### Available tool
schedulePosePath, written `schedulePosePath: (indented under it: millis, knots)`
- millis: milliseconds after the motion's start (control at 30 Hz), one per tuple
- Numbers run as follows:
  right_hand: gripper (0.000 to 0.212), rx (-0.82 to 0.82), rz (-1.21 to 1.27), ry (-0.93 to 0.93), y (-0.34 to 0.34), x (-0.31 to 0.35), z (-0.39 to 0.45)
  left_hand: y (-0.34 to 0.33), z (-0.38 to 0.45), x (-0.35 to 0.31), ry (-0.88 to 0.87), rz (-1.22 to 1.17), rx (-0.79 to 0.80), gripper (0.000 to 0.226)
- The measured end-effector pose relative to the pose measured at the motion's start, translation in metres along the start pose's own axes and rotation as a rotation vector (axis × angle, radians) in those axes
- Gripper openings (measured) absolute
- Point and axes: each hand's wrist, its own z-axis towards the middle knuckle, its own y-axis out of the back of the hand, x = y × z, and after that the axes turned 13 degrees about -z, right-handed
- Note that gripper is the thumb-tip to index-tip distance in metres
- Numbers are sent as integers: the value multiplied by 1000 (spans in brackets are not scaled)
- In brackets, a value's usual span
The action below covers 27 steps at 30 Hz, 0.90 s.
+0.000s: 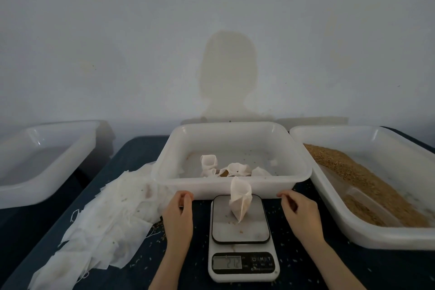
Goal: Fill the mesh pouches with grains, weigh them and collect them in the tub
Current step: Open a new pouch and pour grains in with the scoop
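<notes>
A filled white mesh pouch (240,202) stands upright on the platform of a white digital scale (242,238), with nobody touching it. The scale's display shows blurred digits. Behind the scale, the middle white tub (233,186) holds several filled pouches (226,167). My left hand (180,207) hovers left of the scale and my right hand (297,209) right of it. Both have loosely curled fingers, their tips close to the tub's front wall, and hold nothing. The right tub (367,233) contains brown grains (367,183).
A heap of flat empty mesh pouches (106,221) lies on the dark table at the left. Another white tub (40,186) stands at the far left. Loose grains are scattered on the table around the scale. A pale wall rises behind the tubs.
</notes>
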Motion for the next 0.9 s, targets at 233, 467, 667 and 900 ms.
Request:
schedulePosePath:
  millis: [233, 467, 667, 900]
  knots:
    - [17, 22, -9, -5, 1, 0, 0, 1, -1, 0, 19, 6, 14, 22]
    - [16, 24, -6, -30, -1, -1, 1, 1, -1, 1, 19, 17, 18, 23]
    - [18, 31, -21, -36, -1, 0, 1, 1, -1, 2, 4, 26, 27, 24]
    - [21, 29, -23, -37, 1, 2, 0, 1, 0, 5, 1, 33, 36, 23]
